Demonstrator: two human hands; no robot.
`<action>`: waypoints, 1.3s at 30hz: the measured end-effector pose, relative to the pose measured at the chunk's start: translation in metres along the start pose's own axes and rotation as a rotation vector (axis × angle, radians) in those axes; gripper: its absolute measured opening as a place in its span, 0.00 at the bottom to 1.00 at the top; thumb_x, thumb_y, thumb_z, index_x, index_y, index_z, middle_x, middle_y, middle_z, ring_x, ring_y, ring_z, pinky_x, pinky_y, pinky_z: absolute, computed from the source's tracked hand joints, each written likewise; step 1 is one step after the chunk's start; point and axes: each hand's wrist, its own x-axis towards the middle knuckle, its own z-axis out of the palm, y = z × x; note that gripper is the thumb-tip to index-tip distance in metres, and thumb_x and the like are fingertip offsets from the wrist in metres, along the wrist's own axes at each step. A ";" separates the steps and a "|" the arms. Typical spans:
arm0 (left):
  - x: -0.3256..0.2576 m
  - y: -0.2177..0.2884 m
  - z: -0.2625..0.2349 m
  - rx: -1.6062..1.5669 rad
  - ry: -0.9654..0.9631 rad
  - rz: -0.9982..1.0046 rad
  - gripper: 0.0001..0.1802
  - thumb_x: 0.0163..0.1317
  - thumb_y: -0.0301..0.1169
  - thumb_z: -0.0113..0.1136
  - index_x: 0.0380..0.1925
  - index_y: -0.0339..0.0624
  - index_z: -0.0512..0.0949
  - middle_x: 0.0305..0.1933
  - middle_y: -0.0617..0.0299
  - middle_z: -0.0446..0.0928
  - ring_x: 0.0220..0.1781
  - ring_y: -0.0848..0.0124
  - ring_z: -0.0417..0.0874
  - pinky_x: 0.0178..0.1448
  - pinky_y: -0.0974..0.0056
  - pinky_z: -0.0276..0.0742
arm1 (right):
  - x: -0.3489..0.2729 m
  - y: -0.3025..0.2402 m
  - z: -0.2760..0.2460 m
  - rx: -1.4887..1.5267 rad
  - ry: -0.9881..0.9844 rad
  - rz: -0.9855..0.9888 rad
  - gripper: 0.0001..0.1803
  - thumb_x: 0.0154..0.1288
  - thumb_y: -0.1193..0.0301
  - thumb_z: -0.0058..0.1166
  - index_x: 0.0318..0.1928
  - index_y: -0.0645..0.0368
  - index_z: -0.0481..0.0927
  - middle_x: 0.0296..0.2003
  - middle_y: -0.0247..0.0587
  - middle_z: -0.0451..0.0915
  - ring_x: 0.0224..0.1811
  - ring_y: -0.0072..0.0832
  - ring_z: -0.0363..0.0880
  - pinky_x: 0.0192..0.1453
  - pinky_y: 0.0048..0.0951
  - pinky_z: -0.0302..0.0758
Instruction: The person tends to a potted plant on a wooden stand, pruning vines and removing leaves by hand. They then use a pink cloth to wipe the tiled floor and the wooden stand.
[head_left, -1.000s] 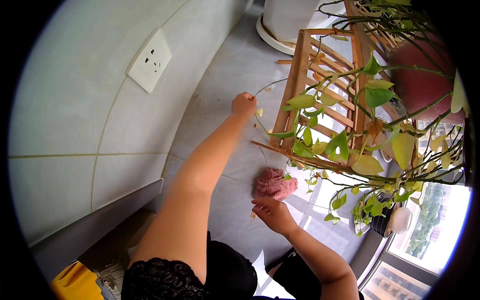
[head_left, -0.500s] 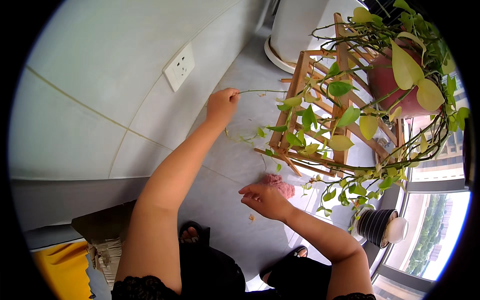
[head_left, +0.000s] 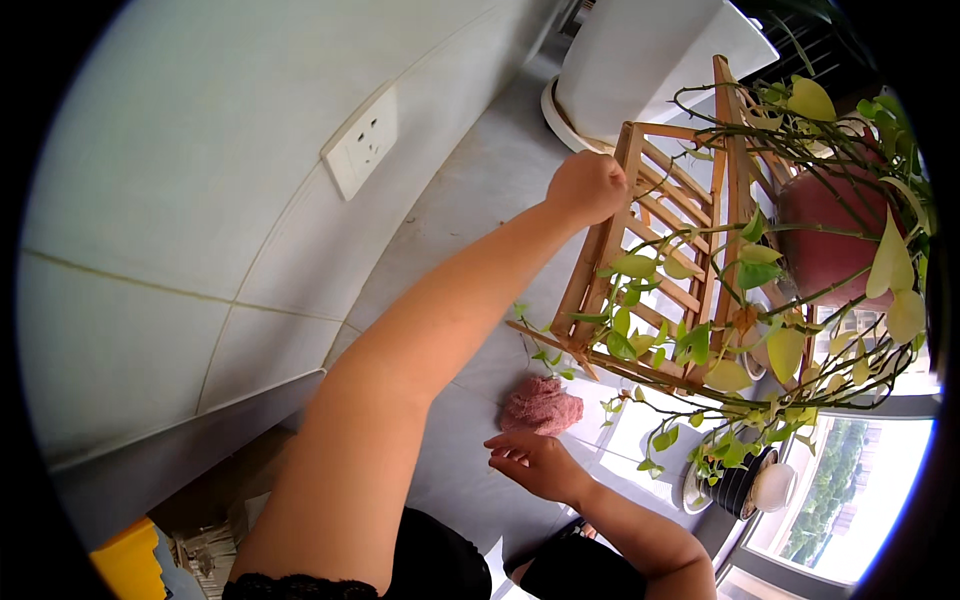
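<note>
My left hand [head_left: 588, 187] is stretched far forward, its fingers curled into a fist against the upper corner post of a slatted wooden plant stand [head_left: 600, 265]. I cannot see anything inside the fist. A trailing plant with green and yellow leaves [head_left: 700, 345] hangs over the stand from a dark red pot [head_left: 830, 240]. My right hand [head_left: 535, 462] hovers lower down with fingers apart and holds nothing. It is just below a crumpled pink cloth [head_left: 541, 405] lying on the grey floor by the stand's foot.
A white wall with a socket plate [head_left: 360, 155] runs along the left. A large white planter on a saucer [head_left: 640, 60] stands behind the stand. A small black ribbed pot [head_left: 742, 485] sits by the window at lower right. A yellow object [head_left: 125, 560] is at lower left.
My left hand has moved up and to the right, from the loose vine stem to the stand's top corner. My right hand has dropped slightly below the pink cloth.
</note>
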 end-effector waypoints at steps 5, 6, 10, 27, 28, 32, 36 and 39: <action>0.032 0.014 0.050 0.374 0.068 0.131 0.14 0.50 0.39 0.66 0.34 0.43 0.83 0.43 0.55 0.79 0.42 0.57 0.82 0.45 0.56 0.77 | -0.017 0.002 0.003 0.056 0.064 0.050 0.14 0.62 0.69 0.57 0.48 0.60 0.79 0.37 0.43 0.82 0.36 0.29 0.81 0.41 0.27 0.77; 0.039 0.011 0.057 0.442 0.081 0.127 0.13 0.49 0.39 0.68 0.31 0.45 0.84 0.42 0.56 0.78 0.41 0.58 0.82 0.43 0.55 0.78 | -0.019 0.006 0.004 0.053 0.084 0.050 0.15 0.62 0.69 0.58 0.48 0.60 0.79 0.38 0.43 0.82 0.36 0.30 0.82 0.41 0.28 0.78; 0.045 -0.004 0.066 0.406 0.124 0.216 0.09 0.50 0.38 0.66 0.29 0.46 0.84 0.37 0.55 0.79 0.37 0.62 0.83 0.39 0.56 0.78 | -0.026 0.015 0.005 0.049 0.113 0.057 0.15 0.62 0.69 0.58 0.48 0.60 0.79 0.38 0.43 0.82 0.35 0.29 0.82 0.42 0.27 0.78; 0.005 0.099 -0.065 -0.988 -0.401 -0.478 0.07 0.57 0.27 0.66 0.31 0.36 0.79 0.25 0.67 0.75 0.17 0.86 0.66 0.30 0.74 0.78 | 0.056 -0.094 -0.031 0.536 0.658 -0.337 0.26 0.64 0.79 0.50 0.62 0.65 0.61 0.51 0.48 0.73 0.37 0.24 0.78 0.43 0.24 0.77; 0.003 0.099 -0.072 -1.017 -0.403 -0.458 0.08 0.56 0.28 0.66 0.32 0.35 0.79 0.27 0.65 0.77 0.17 0.86 0.67 0.28 0.76 0.77 | 0.072 -0.097 -0.036 0.526 0.738 -0.349 0.26 0.64 0.79 0.50 0.61 0.65 0.60 0.51 0.48 0.72 0.36 0.24 0.78 0.42 0.24 0.78; -0.018 0.107 -0.093 -1.161 -0.349 -0.378 0.07 0.56 0.27 0.66 0.30 0.36 0.77 0.33 0.58 0.81 0.19 0.84 0.72 0.24 0.77 0.76 | 0.121 -0.120 -0.065 0.607 1.079 -0.477 0.23 0.64 0.75 0.52 0.58 0.62 0.62 0.46 0.44 0.73 0.34 0.25 0.78 0.37 0.25 0.79; -0.036 0.119 -0.103 -1.327 -0.313 -0.320 0.08 0.59 0.27 0.63 0.33 0.34 0.75 0.34 0.56 0.81 0.22 0.80 0.75 0.28 0.74 0.80 | 0.171 -0.103 -0.116 0.322 1.348 -0.681 0.23 0.62 0.79 0.51 0.57 0.66 0.63 0.48 0.47 0.72 0.40 0.35 0.77 0.41 0.33 0.76; -0.044 0.102 -0.126 -1.391 -0.382 -0.180 0.10 0.62 0.28 0.58 0.36 0.29 0.73 0.31 0.58 0.78 0.22 0.79 0.76 0.33 0.72 0.83 | 0.167 -0.123 -0.121 -0.016 1.431 -0.707 0.20 0.58 0.80 0.52 0.52 0.67 0.69 0.43 0.50 0.74 0.39 0.41 0.76 0.43 0.38 0.73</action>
